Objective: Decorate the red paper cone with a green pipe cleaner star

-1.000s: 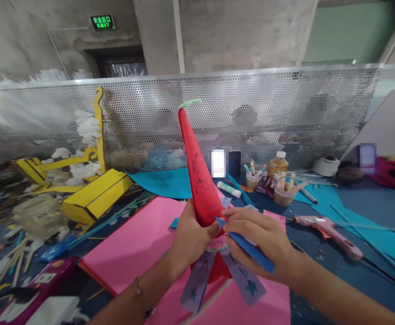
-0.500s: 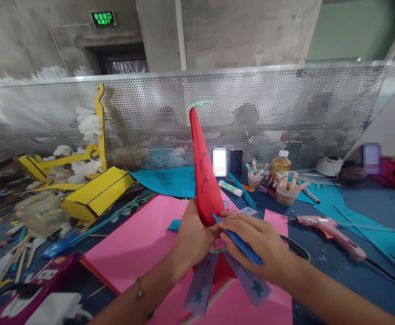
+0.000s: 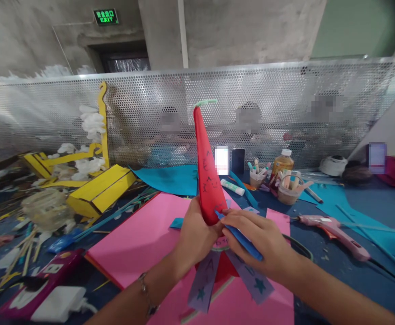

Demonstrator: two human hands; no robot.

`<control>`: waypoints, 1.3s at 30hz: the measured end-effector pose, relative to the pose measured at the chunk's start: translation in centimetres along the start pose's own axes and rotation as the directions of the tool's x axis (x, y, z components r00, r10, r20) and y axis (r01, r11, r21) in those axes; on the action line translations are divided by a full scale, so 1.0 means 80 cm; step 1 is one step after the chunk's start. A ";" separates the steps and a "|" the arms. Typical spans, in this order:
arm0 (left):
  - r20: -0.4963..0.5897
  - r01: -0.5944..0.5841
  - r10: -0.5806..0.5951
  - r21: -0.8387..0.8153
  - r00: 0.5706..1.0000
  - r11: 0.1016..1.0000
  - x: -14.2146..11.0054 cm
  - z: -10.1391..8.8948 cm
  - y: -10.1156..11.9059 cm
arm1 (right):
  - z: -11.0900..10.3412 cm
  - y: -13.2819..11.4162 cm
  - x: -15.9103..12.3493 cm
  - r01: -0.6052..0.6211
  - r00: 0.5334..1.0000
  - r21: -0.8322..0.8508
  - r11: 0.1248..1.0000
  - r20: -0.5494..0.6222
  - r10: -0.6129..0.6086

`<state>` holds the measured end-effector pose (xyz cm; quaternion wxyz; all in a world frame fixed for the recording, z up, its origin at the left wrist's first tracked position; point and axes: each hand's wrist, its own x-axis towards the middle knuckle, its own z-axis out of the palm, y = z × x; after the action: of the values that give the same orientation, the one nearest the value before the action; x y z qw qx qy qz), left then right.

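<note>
A tall red paper cone (image 3: 204, 158) with dark handwritten marks and a pale green tip stands in front of me. My left hand (image 3: 199, 232) is wrapped round its lower part. My right hand (image 3: 256, 234) grips a blue marker (image 3: 246, 243), its tip at the cone's lower right side, near some small marks. Below the hands, purple paper strips (image 3: 202, 284) with teal stars and letters spread out from the cone's base. They lie over a large pink sheet (image 3: 133, 239). The hands hide part of the base.
To the right lies a pink glue gun (image 3: 335, 232) with its cord. Cups of pens (image 3: 289, 192), a bottle (image 3: 284, 162) and a glue stick (image 3: 232, 187) stand or lie behind. Left are a yellow box (image 3: 102, 189), a glass jar (image 3: 46, 210) and a purple power strip (image 3: 44, 286).
The whole view has shifted slightly, so things appear a little further right. Both hands keep their hold, and the marker's tip remains at the lower part of the cone.
</note>
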<state>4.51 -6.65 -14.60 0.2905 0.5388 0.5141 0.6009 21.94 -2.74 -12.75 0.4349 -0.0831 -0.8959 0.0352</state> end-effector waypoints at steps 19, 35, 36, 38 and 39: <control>-0.020 -0.023 0.023 -0.025 1.000 0.999 0.001 0.004 0.008 | -0.002 0.008 0.001 0.041 0.998 0.028 0.999 -0.045 -0.040; -0.046 -0.028 0.031 0.044 0.998 0.999 0.000 0.001 0.008 | -0.010 0.007 0.003 0.024 0.999 0.042 0.999 0.025 -0.025; -0.048 -0.029 0.031 0.041 0.998 0.999 0.000 0.001 0.008 | -0.010 0.006 0.003 0.021 0.999 0.039 0.999 0.031 -0.022; -0.039 -0.033 0.034 0.016 0.999 0.999 -0.001 0.001 0.007 | -0.011 0.005 0.004 0.021 0.999 0.038 0.999 0.032 -0.022; -0.031 -0.037 0.037 0.005 0.999 0.999 -0.001 0.002 0.006 | -0.012 0.004 0.005 0.020 0.999 0.038 0.999 0.032 -0.021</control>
<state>4.75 -6.80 -14.19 0.2704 0.5394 0.5097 0.6133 22.48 -2.36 -11.89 0.4221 -0.0652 -0.9029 0.0490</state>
